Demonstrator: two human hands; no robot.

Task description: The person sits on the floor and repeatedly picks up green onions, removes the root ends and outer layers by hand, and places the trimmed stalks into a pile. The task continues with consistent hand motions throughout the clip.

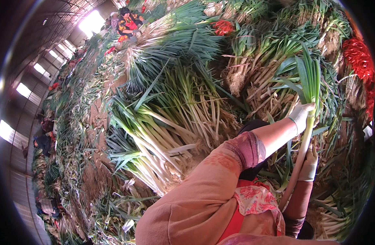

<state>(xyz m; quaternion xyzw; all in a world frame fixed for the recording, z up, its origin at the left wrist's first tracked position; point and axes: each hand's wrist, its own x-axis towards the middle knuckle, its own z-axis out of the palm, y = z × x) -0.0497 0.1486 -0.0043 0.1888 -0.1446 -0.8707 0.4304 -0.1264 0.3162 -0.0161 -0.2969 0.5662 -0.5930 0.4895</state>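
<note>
My left hand (301, 117), in a pale glove, is closed around the upper stalk of a large green onion (304, 139), just below where its green leaves fan out. Lower on the same stalk is my right hand (308, 165), also gloved, with its fingers along the far side and partly hidden by the stalk. The onion stands tilted, leaves up, and its pale lower end runs down beside my apron (254, 199). To the left of my arm lie trimmed green onions (153, 144) with white stems, roots towards me.
Untrimmed onion bundles with dry roots (261, 79) lie ahead. Red ties (359, 58) hang at the right, and more red ties (222, 27) lie farther off. Stripped leaves (92, 122) litter the ground. Another person (127, 24) sits at the far left beside an onion pile (178, 39).
</note>
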